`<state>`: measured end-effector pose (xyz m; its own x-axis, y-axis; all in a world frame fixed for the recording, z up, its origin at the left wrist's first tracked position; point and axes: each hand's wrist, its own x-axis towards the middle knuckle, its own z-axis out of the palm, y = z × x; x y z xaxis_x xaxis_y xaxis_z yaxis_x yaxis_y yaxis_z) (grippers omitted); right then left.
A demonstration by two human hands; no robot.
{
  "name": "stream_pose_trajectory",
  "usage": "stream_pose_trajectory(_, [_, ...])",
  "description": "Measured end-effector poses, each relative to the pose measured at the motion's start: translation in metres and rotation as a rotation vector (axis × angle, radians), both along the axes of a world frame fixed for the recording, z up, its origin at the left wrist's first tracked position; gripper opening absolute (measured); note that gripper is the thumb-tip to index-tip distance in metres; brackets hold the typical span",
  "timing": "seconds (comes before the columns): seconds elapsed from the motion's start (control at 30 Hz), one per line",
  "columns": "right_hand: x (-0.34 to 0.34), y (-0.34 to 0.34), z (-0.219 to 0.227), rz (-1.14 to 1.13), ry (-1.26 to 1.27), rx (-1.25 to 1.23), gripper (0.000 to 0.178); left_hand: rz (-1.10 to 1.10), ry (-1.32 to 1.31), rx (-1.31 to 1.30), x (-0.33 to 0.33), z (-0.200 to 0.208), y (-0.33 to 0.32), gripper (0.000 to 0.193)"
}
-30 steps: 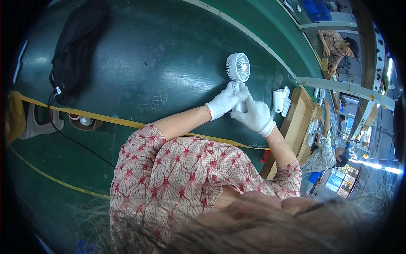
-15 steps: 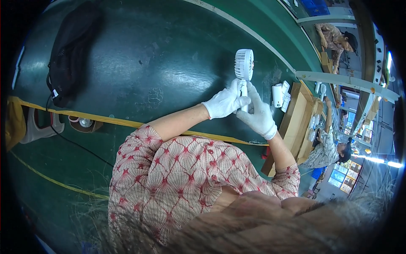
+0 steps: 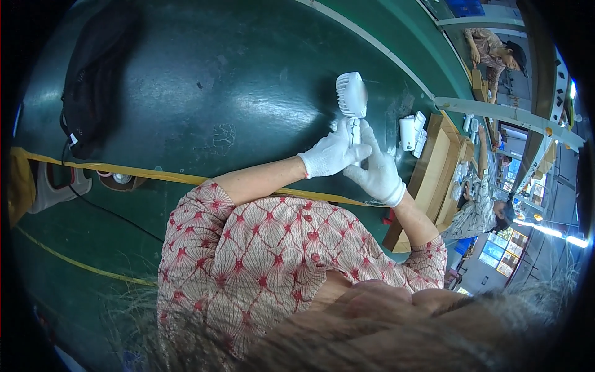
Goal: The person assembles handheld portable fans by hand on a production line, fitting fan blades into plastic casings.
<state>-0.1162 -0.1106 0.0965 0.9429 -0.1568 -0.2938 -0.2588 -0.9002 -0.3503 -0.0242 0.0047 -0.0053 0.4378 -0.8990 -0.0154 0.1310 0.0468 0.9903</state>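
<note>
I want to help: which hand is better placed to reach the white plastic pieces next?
Probably the white-gloved right hand: it's nearer those pieces. The white-gloved left hand, farther away, holds the white round-headed fan.

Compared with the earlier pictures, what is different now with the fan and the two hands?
The white fan has turned: its slotted front, which faced more toward the camera at first, now points more to the right. Nothing was visibly taken or let go. The left hand and right hand remain at its handle; the white pieces stay beside the cardboard box.
</note>
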Motion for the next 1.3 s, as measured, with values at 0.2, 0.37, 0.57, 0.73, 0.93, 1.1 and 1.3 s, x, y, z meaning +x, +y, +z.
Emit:
stream_pose_trajectory(0.2, [0.02,-0.002,0.003,-0.123,-0.042,0.252,0.086,0.08,0.058,-0.039,0.005,-0.013,-0.008,0.082])
stream_pose_trajectory(0.37, [0.028,-0.002,0.011,-0.225,0.043,0.275,0.085,0.085,0.299,-0.151,0.01,-0.013,-0.011,0.073])
stream_pose_trajectory(0.57, [0.023,-0.013,0.014,-0.397,0.067,0.489,0.083,-0.034,1.094,-0.337,0.021,0.006,-0.002,0.053])
stream_pose_trajectory(0.73, [0.012,-0.016,-0.001,-0.476,-0.074,0.813,0.082,0.055,1.131,-0.291,0.027,0.002,-0.004,0.034])
stream_pose_trajectory(0.93, [0.017,-0.001,-0.007,-0.581,-0.145,0.802,0.077,0.077,1.032,-0.163,0.029,0.006,-0.001,0.028])
stream_pose_trajectory(1.1, [0.017,0.005,-0.015,-0.556,-0.037,0.795,0.072,0.172,1.029,-0.192,0.025,0.0,-0.007,0.024])
stream_pose_trajectory(1.3, [0.017,-0.006,-0.02,-0.545,-0.004,0.865,0.072,0.207,1.037,-0.193,0.023,-0.004,-0.01,0.023])
